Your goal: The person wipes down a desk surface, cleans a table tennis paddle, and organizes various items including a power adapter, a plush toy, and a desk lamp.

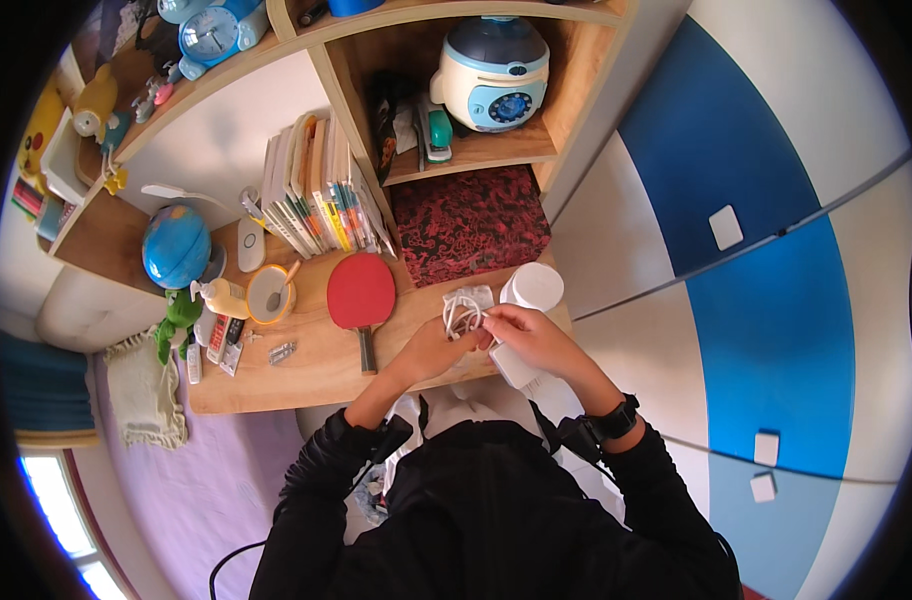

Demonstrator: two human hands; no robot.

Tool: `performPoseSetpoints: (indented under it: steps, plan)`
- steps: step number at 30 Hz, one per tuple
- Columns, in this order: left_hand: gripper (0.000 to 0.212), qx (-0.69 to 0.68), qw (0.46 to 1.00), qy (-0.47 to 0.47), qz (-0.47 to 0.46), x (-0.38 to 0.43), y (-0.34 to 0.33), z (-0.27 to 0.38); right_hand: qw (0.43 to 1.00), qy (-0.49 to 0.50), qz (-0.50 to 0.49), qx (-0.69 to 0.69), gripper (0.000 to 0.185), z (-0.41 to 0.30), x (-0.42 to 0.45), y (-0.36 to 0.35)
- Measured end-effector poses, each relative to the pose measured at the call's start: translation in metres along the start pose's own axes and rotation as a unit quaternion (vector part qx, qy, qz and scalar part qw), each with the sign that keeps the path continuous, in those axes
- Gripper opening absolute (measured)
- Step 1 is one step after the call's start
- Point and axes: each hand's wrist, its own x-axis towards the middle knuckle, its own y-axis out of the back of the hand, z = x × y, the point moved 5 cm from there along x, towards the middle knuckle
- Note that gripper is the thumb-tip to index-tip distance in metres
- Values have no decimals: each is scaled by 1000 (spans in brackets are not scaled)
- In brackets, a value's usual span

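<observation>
Over the right end of the wooden desk [313, 379], my left hand [433, 351] grips a coiled white cable [462, 313]. My right hand [534, 339] meets it from the other side and pinches part of the same cable between thumb and fingers. Below my right palm hangs a white rectangular block [514, 366], which looks like a power adapter; how it is held is partly hidden. A clear plastic wrapper or bag [474, 295] lies just behind the coil. Close behind my right hand stands a white cylindrical container [534, 286].
Left of my hands lies a red table tennis paddle [361, 292]. Further left are a bowl with a spoon [270, 295], a pump bottle [223, 297] and a globe [176, 246]. Books [321, 187] stand behind, beside a red-black patterned panel [471, 225]. A wardrobe [651, 337] borders the right.
</observation>
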Motion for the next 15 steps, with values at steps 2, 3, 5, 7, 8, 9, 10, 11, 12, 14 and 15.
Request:
performPoseSetpoints:
  steps: [2, 3, 5, 7, 8, 9, 10, 11, 12, 14, 15]
  plan:
    - [18, 9, 996, 24, 81, 5, 4, -13, 991, -9, 35, 131, 26, 19, 11, 13]
    - [17, 9, 991, 43, 123, 2, 4, -23, 986, -9, 49, 160, 27, 24, 14, 17]
    - [15, -92, 970, 11, 224, 3, 8, -33, 972, -11, 80, 219, 29, 31, 22, 26]
    - [14, -201, 938, 54, 276, 3, 17, -45, 972, -41, 30, 228, 34, 31, 18, 23]
    - [14, -218, 924, 51, 308, 5, 19, -40, 975, -56, 14, 215, 36, 30, 16, 22]
    - [15, -192, 928, 47, 316, 13, 22, -38, 978, -68, -2, 199, 38, 29, 15, 24]
    - [15, -162, 931, 46, 324, 21, 26, -35, 981, -65, -46, 178, 43, 30, 18, 27]
    - [16, -133, 933, 45, 330, 30, 30, -32, 984, -42, -40, 167, 43, 30, 24, 37]
    - [16, -88, 941, 48, 323, 42, 34, -32, 986, -21, -37, 159, 43, 32, 33, 45]
    - [18, -100, 941, 52, 320, 73, 30, -18, 987, 17, 2, 162, 41, 38, 57, 73]
    - [26, -105, 945, 13, 308, 90, 44, -40, 983, 29, 40, 179, 38, 33, 68, 77]
